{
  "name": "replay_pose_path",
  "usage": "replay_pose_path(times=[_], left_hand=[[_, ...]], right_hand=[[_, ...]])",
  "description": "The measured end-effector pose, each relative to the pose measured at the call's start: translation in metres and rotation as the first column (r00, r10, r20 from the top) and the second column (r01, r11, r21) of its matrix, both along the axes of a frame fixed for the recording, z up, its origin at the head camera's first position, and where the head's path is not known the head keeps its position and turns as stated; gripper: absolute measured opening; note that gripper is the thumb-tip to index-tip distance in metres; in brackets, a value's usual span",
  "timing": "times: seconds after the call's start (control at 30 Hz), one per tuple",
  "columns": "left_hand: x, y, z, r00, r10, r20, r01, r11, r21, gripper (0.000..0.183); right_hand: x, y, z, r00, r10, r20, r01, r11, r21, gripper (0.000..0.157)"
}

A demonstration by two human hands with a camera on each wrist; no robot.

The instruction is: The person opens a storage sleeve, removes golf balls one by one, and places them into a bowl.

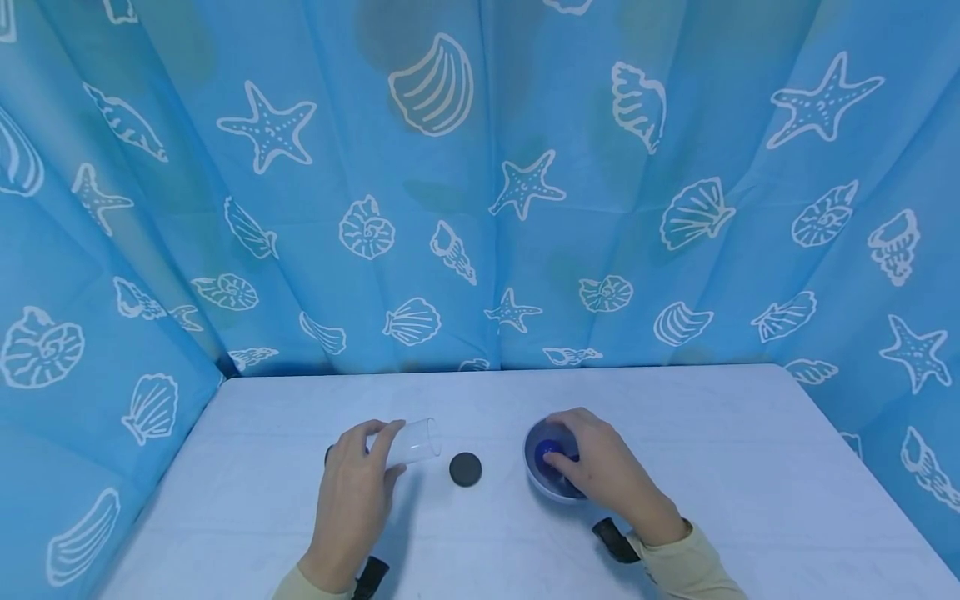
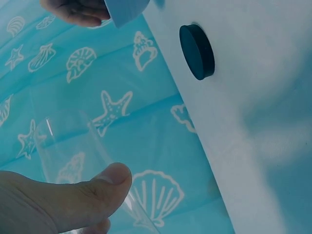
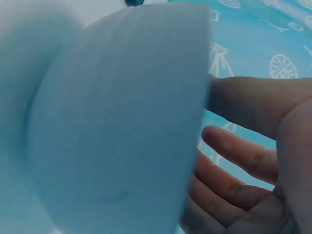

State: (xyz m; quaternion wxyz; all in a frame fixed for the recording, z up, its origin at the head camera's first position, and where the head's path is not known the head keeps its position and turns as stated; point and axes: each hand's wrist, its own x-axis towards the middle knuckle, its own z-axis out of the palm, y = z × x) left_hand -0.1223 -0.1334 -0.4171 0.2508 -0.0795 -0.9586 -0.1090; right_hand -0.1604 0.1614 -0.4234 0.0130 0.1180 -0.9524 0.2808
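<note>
In the head view my left hand (image 1: 352,479) grips a clear, see-through cylindrical jar (image 1: 415,442), tilted on its side with its rim towards the right. The thumb (image 2: 114,175) presses along the jar's wall in the left wrist view. My right hand (image 1: 603,458) reaches over a pale blue-grey bowl (image 1: 534,479), thumb and fingers dipping inside the rim. Inside, a shiny dark blue ball (image 1: 548,451) shows beside the thumb. From the right wrist view, the bowl's outer wall (image 3: 117,122) hides the ball, and the fingers (image 3: 239,151) are spread apart from the thumb.
Between the hands, a round black lid (image 1: 466,470) lies flat on the white-covered table (image 1: 472,550). A blue curtain (image 1: 525,250) with white shells and starfish hangs behind the table and along its sides.
</note>
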Motion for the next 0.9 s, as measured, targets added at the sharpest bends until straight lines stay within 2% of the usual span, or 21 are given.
replay_pose_path(times=[0.43, 0.67, 0.9], left_hand=[[0.0, 0.0, 0.0, 1.0, 0.009, 0.0, -0.009, 1.0, 0.011, 0.063], [0.001, 0.001, 0.0, 1.0, 0.017, 0.004, -0.017, 1.0, 0.014, 0.064], [0.0, 0.0, 0.0, 1.0, 0.016, -0.003, -0.016, 1.0, 0.016, 0.065]], right_hand=[[0.005, -0.01, 0.012, 0.99, 0.009, -0.144, -0.022, 0.996, -0.092, 0.04], [0.005, -0.021, 0.014, 0.985, -0.005, -0.17, -0.019, 0.99, -0.137, 0.04], [0.004, -0.036, 0.021, 0.985, -0.062, -0.16, 0.033, 0.983, -0.179, 0.044]])
